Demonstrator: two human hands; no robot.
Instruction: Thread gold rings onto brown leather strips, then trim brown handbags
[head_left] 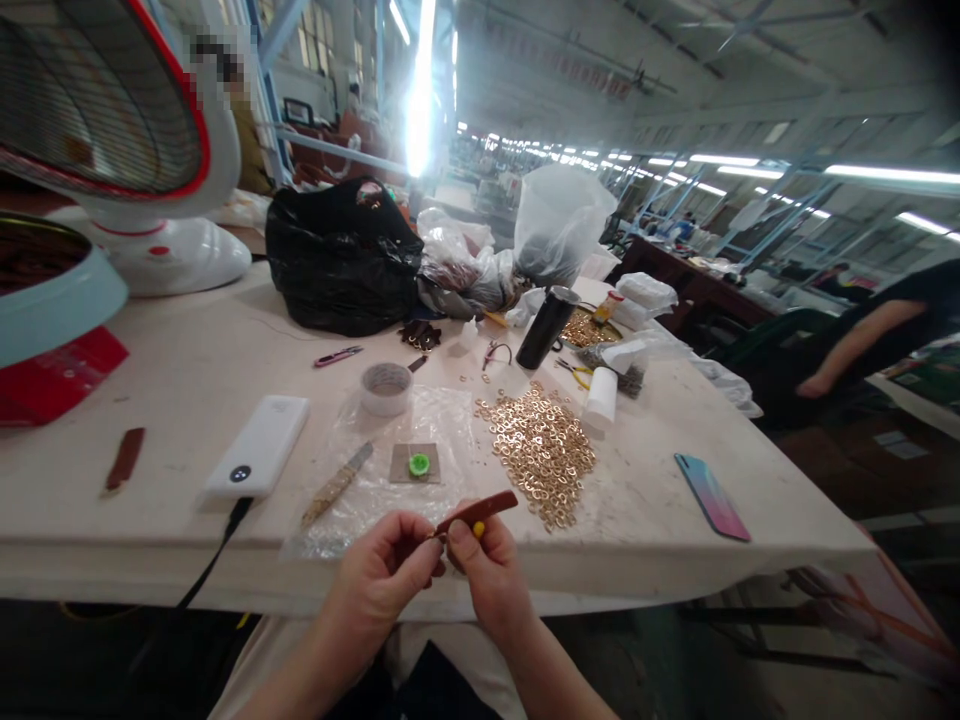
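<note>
Both hands meet at the table's near edge around a brown leather strip [480, 510]. My left hand [382, 575] is closed, pinching the strip's near end. My right hand [484, 570] is closed on the strip too, and a small yellow piece [478, 528] shows at its fingertips. Just beyond lies a pile of gold metal rings [540, 450]. A card with a green button [417, 464] sits on clear plastic sheet [360, 480] in front of my hands, beside a metal file [336, 485].
On the beige table [187, 380]: a white power bank [259, 445] with cable, tape roll [386, 388], black cylinder [546, 328], white bottle [601, 398], phone [711, 496], black bag [341, 255], clear bags, a fan [120, 130] far left. Another person's arm [862, 345] reaches in at right.
</note>
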